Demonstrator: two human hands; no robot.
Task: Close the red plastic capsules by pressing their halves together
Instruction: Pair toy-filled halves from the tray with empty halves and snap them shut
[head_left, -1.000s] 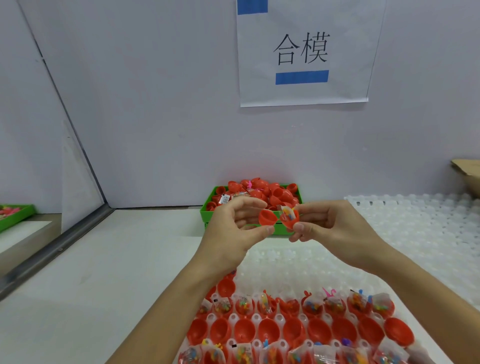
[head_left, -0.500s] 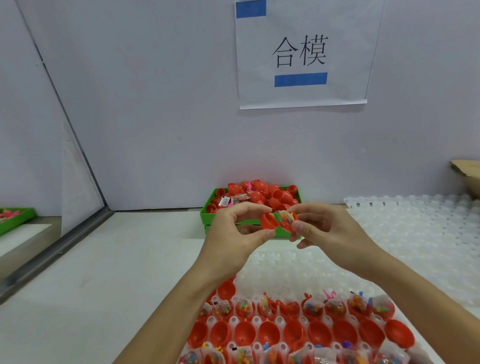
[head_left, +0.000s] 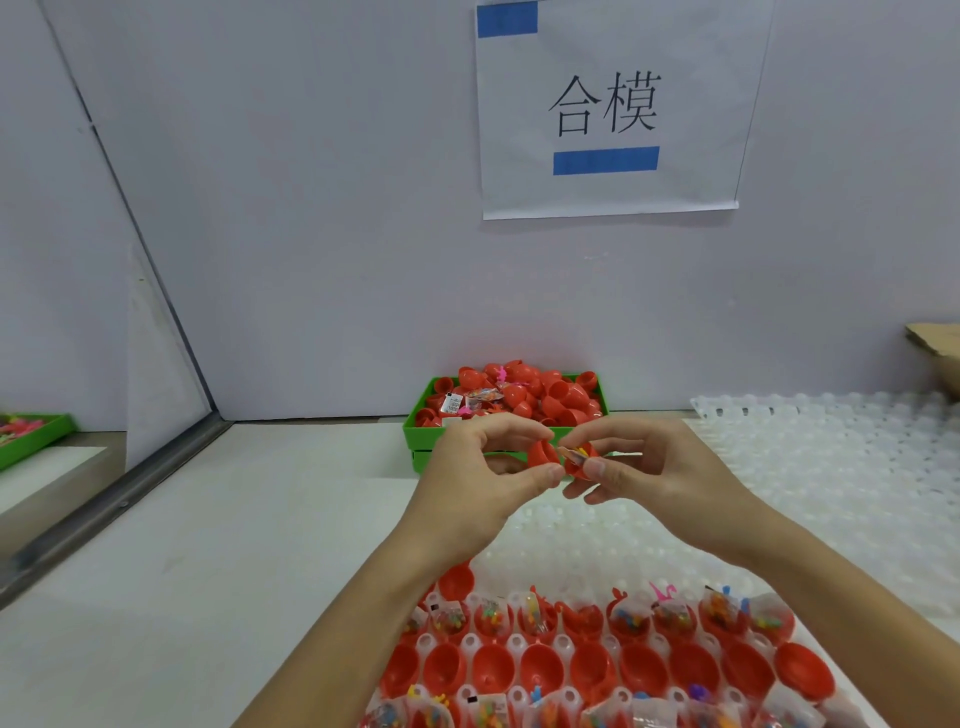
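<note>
A white table (head_left: 218, 545) stood against a pale wall with a paper sign (head_left: 608, 109), and a green box (head_left: 441, 423) of red shells sat at the back of it. Just in front of that box, the two halves had come much closer than a moment before and now almost touched, so I think the snap shut was near. The left hand (head_left: 478, 478) pinched the empty half (head_left: 543, 453) with curled fingers, and the right hand (head_left: 654, 473) pinched the filled half (head_left: 581, 460), with a little toy packet poking out.
</note>
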